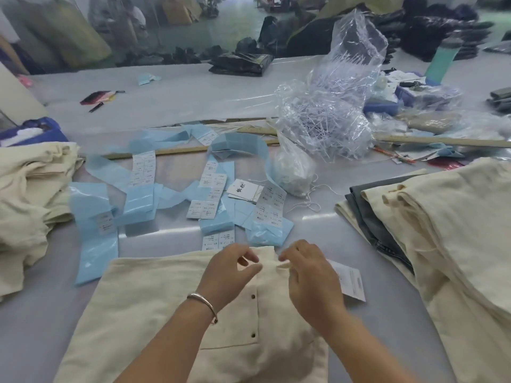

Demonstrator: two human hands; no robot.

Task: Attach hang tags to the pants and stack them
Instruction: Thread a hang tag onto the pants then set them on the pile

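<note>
cream pants [154, 305] lie flat on the desk [41, 327] right in front. left hand [229, 275] and right hand [309, 277] hover at the waistband, fingers curled and half open, can't tell if they pinch anything. white hang tag [349, 280] pokes out beside the right hand.

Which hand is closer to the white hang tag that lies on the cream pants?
The right hand. It lies right beside the white hang tag, partly covering it; the left hand is farther away, on the other side.
</note>
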